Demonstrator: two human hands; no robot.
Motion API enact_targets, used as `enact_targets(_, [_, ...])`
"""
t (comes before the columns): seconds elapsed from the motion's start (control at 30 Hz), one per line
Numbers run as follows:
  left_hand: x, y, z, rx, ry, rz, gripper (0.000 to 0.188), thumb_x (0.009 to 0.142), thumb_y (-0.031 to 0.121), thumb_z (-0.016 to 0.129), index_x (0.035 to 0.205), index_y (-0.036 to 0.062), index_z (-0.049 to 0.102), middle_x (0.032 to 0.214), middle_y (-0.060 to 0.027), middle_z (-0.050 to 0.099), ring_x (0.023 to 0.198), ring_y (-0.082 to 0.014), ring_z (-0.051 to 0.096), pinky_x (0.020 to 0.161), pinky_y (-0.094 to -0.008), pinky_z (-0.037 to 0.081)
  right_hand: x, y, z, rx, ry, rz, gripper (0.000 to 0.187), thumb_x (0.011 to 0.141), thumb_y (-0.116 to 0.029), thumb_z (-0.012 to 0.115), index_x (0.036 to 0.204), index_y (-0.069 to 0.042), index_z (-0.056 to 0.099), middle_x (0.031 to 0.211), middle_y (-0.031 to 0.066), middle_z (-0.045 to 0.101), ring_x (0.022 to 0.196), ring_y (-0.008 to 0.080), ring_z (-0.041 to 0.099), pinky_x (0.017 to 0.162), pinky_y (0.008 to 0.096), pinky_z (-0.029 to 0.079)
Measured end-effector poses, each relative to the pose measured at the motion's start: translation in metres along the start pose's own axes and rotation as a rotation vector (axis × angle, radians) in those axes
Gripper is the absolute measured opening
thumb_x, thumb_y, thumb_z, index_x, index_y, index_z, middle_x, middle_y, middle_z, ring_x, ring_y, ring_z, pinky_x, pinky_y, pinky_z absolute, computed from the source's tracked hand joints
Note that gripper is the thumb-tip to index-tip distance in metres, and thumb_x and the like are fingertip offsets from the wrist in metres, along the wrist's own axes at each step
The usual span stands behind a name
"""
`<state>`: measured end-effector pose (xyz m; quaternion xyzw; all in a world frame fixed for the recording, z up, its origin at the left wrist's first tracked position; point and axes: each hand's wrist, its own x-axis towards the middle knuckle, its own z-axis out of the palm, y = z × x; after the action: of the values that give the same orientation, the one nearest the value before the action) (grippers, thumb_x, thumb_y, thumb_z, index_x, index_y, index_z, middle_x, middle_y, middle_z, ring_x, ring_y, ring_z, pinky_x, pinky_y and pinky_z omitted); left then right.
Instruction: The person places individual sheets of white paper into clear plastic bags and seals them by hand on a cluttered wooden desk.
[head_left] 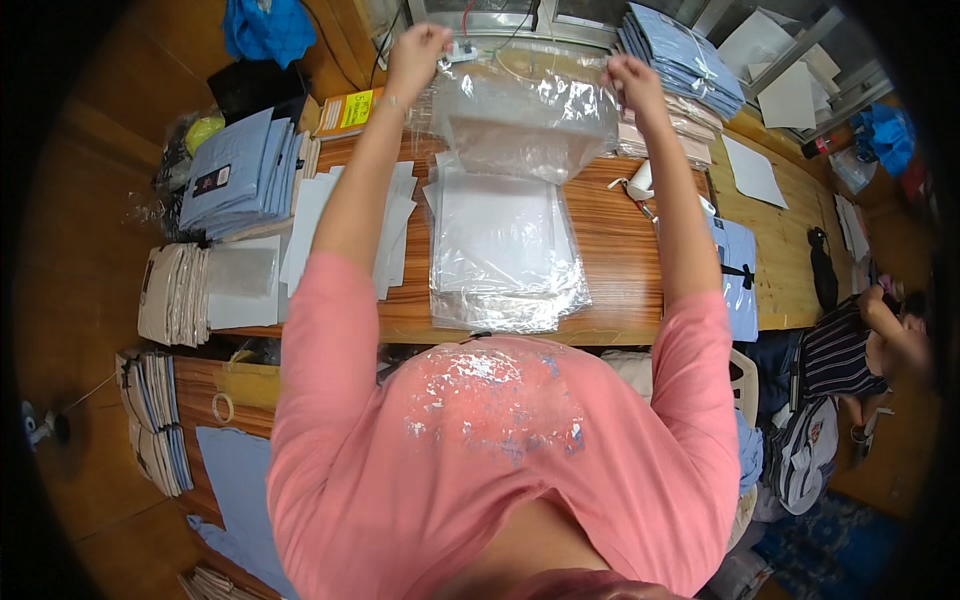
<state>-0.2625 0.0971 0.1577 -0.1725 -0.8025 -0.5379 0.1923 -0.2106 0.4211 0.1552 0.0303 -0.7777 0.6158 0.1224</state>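
Note:
Both arms reach far forward over the striped wood table. My left hand (420,58) is closed on one upper corner of a clear plastic bag (530,115), and my right hand (636,80) pinches the opposite corner. Stretched between them, the bag hangs wide and its lower part droops toward the table. Right below it lies a pile of clear plastic bags (500,230) with white sheets showing through, its near edge crinkled and shiny. White boards (395,235) lie partly under my left forearm.
Folded blue shirts (230,170) and beige packs (172,295) are stacked on the left. More folded blue shirts (680,60) stand behind my right hand. A white roll (640,182) lies beside my right forearm. Another person (850,350) is at the far right.

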Motion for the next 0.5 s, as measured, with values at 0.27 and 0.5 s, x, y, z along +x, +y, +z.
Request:
enact_targets(0.27, [0.005,0.053,-0.011,-0.442,0.005,0.146,0.014,0.094,0.014,0.054,0.094,0.0007,0.059,0.086,-0.0069,0.064,0.075,-0.0120,0.061,0.067,-0.0233,0.050,-0.007,-0.059,-0.033,0.041,0.036,-0.176,0.025,0.094,-0.026,0.055,0.102,-0.004,0.062,0.090,0.0050,0.067,0.074,0.0105,0.062,0.064,0.0232,0.049])
enact_targets(0.5, [-0.203,0.001,-0.023,-0.418,-0.025,-0.258,0.005,0.089,0.003,0.060,0.091,-0.0012,0.058,0.088,-0.0071,0.064,0.083,-0.0120,0.062,0.076,-0.0236,0.050,-0.172,0.014,0.015,0.024,-0.191,0.087,0.021,0.092,-0.022,0.058,0.093,-0.003,0.065,0.085,0.0032,0.066,0.077,0.0096,0.061,0.064,0.0237,0.048])
